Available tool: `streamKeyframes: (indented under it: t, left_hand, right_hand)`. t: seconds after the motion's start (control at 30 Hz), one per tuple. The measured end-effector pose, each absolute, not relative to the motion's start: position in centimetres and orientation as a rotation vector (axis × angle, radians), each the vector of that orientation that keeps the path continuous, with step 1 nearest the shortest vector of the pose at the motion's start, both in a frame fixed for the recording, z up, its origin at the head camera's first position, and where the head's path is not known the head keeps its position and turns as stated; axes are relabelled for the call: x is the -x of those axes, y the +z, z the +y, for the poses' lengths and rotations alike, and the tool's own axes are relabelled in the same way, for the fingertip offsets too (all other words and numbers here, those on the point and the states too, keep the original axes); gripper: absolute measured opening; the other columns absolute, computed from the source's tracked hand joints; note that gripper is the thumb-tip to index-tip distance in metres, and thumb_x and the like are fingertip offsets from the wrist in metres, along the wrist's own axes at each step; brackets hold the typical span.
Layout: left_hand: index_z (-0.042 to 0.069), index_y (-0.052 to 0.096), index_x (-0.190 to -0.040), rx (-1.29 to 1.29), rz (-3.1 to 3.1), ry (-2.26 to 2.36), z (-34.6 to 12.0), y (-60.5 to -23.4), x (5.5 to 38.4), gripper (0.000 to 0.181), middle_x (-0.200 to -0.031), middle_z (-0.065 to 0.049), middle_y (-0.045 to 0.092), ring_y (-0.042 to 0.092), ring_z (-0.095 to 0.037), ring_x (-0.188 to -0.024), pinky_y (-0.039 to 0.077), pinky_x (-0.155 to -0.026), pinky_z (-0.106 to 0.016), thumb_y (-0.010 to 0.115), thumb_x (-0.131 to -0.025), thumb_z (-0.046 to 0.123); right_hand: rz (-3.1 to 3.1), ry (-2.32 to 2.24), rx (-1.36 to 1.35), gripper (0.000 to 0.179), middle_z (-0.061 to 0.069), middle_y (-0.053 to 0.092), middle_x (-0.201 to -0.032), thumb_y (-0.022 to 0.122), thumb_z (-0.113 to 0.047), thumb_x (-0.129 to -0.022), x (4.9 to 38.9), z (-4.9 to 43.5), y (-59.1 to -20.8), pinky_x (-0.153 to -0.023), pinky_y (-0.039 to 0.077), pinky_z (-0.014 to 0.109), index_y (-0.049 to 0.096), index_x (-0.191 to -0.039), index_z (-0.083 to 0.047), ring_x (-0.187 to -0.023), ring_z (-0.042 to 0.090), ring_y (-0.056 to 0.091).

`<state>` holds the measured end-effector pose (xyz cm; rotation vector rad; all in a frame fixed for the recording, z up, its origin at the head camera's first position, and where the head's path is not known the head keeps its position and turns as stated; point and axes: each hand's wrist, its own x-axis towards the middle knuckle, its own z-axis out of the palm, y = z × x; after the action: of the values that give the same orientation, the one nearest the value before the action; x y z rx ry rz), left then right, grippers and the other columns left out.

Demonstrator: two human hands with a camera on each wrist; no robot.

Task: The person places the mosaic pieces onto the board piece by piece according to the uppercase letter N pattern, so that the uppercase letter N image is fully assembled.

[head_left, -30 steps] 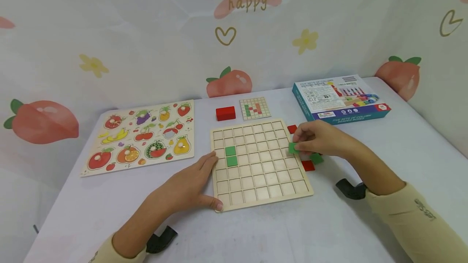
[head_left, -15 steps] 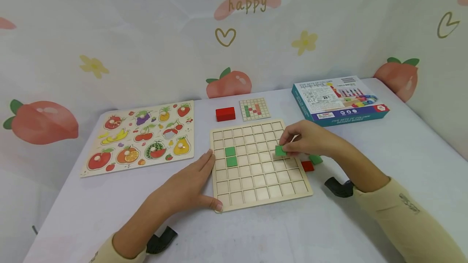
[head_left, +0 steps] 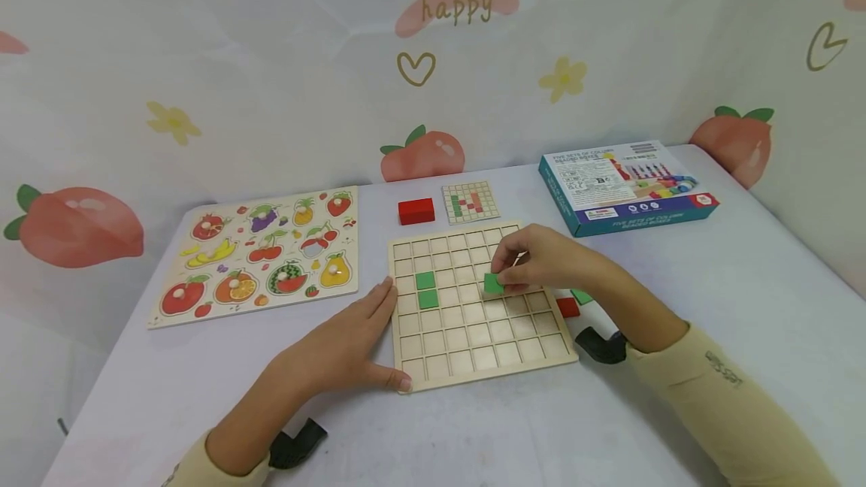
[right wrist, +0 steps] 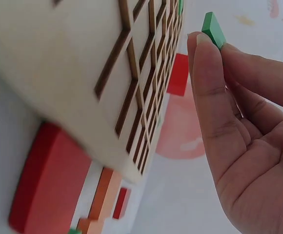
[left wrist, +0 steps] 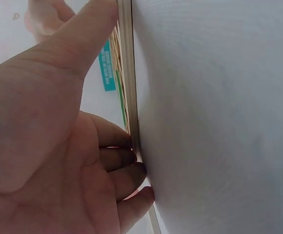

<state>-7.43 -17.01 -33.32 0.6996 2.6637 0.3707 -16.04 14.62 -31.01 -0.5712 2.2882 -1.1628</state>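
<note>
A square wooden grid board (head_left: pixel 473 307) lies on the table in the head view. Two green square tiles (head_left: pixel 428 299) sit in neighbouring cells near its left side. My left hand (head_left: pixel 338 344) rests along the board's left edge, thumb at the near corner and straight fingers against the side. Above the board's right half, my right hand (head_left: pixel 541 258) pinches a green square tile (head_left: pixel 493 283) between thumb and fingertips. The right wrist view shows this tile (right wrist: pixel 213 30) held up off the board, tilted.
Red tiles (head_left: pixel 568 307) and a green tile (head_left: pixel 582 296) lie by the board's right edge, partly behind my right arm. Behind the board are a red block (head_left: pixel 416 211) and a small pattern card (head_left: pixel 470 201). A fruit puzzle (head_left: pixel 264 254) lies left, a boxed set (head_left: pixel 629 186) back right.
My right hand has carried the green tile leftward from the board's right edge to above its cells. The left hand stays at the board's left edge.
</note>
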Motion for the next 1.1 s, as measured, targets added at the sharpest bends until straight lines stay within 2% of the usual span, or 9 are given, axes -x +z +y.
streamKeyframes:
  t: [0.3,1.1]
  left_hand:
    - [0.001,0.012,-0.160,-0.710,2.629,0.426,-17.5,-33.4,7.5,0.129,-0.167,-0.013,0.006,0.013,-0.030,-0.152,0.025,-0.117,-0.047,0.071,-0.073,0.076]
    - [0.003,0.015,-0.160,-0.681,2.642,0.419,-17.2,-33.3,7.6,0.128,-0.167,-0.013,0.009,0.019,-0.033,-0.150,0.030,-0.115,-0.048,0.073,-0.070,0.075]
  right_hand:
    - [2.274,-1.125,0.606,0.004,0.007,0.067,-0.086,0.073,-0.001,-0.090,15.9,12.8,-30.8,-0.072,0.059,0.033,0.071,-0.092,-0.004,-0.075,0.022,0.067]
    - [2.268,-1.014,0.720,0.009,0.003,0.067,-0.079,0.070,0.001,-0.090,15.6,8.0,-31.3,-0.066,0.057,0.030,0.073,-0.087,-0.008,-0.069,0.018,0.066]
